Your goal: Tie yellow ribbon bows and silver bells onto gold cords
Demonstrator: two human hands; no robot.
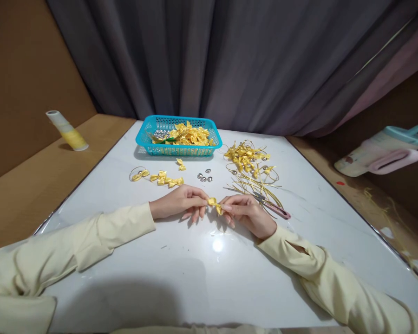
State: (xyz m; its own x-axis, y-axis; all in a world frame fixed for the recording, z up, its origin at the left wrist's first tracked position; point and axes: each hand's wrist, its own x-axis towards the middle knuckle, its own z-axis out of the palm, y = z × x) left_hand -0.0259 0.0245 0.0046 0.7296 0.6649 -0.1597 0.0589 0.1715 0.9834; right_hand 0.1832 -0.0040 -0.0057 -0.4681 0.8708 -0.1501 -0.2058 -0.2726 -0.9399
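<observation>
Between the hands (181, 202) (250, 213) is a yellow bow (212, 202), apparently pinched by both.

satiny cloth bow (212, 202) (glossy tabletop (320, 204))

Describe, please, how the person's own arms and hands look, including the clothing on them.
The left sleeve and right sleeve are full-length, pale cream, plain and creased. The right one has a slit toward its end. The left hand and right hand wear no gloves.
</observation>
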